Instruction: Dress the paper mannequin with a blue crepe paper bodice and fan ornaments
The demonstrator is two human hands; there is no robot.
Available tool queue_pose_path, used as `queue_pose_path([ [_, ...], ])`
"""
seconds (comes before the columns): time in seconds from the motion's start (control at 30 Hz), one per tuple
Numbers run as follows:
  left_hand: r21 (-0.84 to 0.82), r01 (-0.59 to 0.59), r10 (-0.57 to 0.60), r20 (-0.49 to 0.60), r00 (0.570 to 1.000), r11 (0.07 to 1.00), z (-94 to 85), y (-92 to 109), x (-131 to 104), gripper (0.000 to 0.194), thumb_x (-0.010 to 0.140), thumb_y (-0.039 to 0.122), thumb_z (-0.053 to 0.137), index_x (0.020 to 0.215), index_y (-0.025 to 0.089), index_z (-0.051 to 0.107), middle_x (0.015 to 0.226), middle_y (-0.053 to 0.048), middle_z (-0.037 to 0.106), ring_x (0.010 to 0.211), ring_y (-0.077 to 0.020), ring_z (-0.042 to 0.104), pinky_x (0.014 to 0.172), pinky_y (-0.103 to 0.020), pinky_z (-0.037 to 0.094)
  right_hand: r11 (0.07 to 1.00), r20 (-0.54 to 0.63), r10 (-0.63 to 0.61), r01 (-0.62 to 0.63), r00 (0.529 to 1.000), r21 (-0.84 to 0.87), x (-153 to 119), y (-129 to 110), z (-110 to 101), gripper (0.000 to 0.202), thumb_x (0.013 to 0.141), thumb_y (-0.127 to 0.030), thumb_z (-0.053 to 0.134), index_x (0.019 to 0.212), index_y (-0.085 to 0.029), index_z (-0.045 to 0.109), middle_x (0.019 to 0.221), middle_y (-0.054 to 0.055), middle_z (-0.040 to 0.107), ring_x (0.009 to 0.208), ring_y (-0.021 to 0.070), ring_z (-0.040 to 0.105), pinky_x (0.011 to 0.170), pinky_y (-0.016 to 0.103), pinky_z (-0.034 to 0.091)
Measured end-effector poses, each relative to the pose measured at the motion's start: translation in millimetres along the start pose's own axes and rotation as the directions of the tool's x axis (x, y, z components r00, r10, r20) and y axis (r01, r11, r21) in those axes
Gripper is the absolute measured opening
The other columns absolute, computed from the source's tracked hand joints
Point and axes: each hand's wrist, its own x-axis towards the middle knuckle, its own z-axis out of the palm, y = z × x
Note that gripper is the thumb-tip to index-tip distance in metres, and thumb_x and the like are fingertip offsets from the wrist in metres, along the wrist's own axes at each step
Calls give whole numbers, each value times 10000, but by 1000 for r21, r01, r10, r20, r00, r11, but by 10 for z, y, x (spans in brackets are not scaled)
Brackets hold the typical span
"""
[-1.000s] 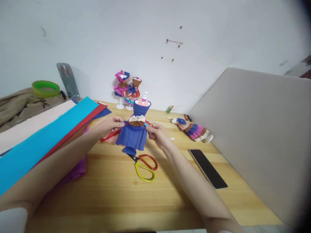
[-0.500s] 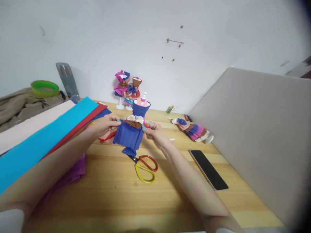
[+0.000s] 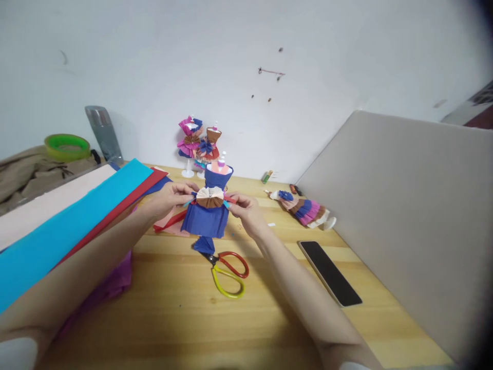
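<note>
A small dress-form mannequin (image 3: 219,176) stands upright, in a blue crepe-paper bodice and a blue skirt (image 3: 206,221). At its waist sits a pleated rosette (image 3: 210,197), cream above and brown below. My left hand (image 3: 173,198) pinches the left end of a paper waistband beside the rosette, where a light-blue tip pokes out. On the opposite side, my right hand (image 3: 245,211) is closed on the band's other end, where red and light-blue bits show. Scissors (image 3: 227,272) with a red and a yellow handle lie in front, their blades partly under a blue paper scrap (image 3: 205,244).
Long crepe-paper strips (image 3: 77,216) lie left, near green tape (image 3: 67,148) and a bottle (image 3: 103,133). Two dressed mannequins (image 3: 190,139) stand at the wall. Another dressed mannequin (image 3: 304,209) lies right, behind a phone (image 3: 329,273). A grey panel (image 3: 385,205) borders the right.
Both hands have drawn the band closer around the waist, and the blue skirt now hangs straighter under the rosette. The whole view has shifted slightly.
</note>
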Motion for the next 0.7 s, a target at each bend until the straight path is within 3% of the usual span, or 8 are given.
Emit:
queue_pose_path([
  [0.27, -70, 65, -58, 96, 994, 995, 85, 128, -10, 181, 643, 234, 854, 622, 145, 698, 1140, -104, 694, 1010, -219, 644, 899, -338, 488, 999, 0, 12, -12, 1000, 39, 51, 37, -103, 174, 570, -314, 781, 561, -197, 652, 844, 17, 687, 539, 75, 353, 498, 251, 218],
  [0.37, -98, 58, -55, 34, 998, 994, 92, 136, 22, 214, 612, 251, 869, 628, 140, 687, 1027, -98, 726, 818, -160, 640, 688, -256, 486, 999, 11, 11, -12, 1000, 42, 58, 36, -112, 178, 556, -292, 794, 544, -191, 648, 832, 18, 684, 543, 75, 365, 502, 246, 223],
  [0.43, -105, 70, -69, 8, 998, 992, 79, 126, 45, 239, 597, 273, 876, 643, 134, 686, 943, -87, 737, 613, -90, 559, 519, -204, 387, 999, 16, 12, -13, 1000, 47, 70, 45, -108, 184, 552, -292, 804, 546, -190, 651, 794, 14, 677, 538, 75, 366, 502, 244, 222],
  [0.53, -94, 91, -92, -14, 996, 991, 46, 99, 62, 259, 595, 293, 874, 664, 126, 689, 860, -72, 733, 483, -38, 435, 438, -188, 281, 998, 18, 26, -27, 1000, 58, 97, 70, -113, 178, 562, -315, 812, 593, -196, 683, 660, -7, 630, 510, 75, 357, 495, 241, 209],
  [0.6, -51, 94, -95, -21, 995, 994, 22, 86, 59, 249, 600, 288, 871, 673, 131, 693, 881, -72, 729, 543, -62, 501, 481, -194, 353, 997, 14, 41, -41, 999, 66, 116, 84, -125, 178, 571, -323, 813, 622, -198, 697, 591, -20, 592, 495, 76, 352, 491, 240, 207],
  [0.7, 92, 67, -71, 35, 997, 993, -5, 85, 42, 210, 637, 281, 852, 687, 147, 698, 911, -59, 714, 753, -129, 619, 682, -239, 482, 995, -5, 52, -51, 999, 81, 137, 94, -150, 188, 568, -325, 816, 620, -197, 689, 605, -18, 604, 497, 75, 366, 490, 238, 222],
])
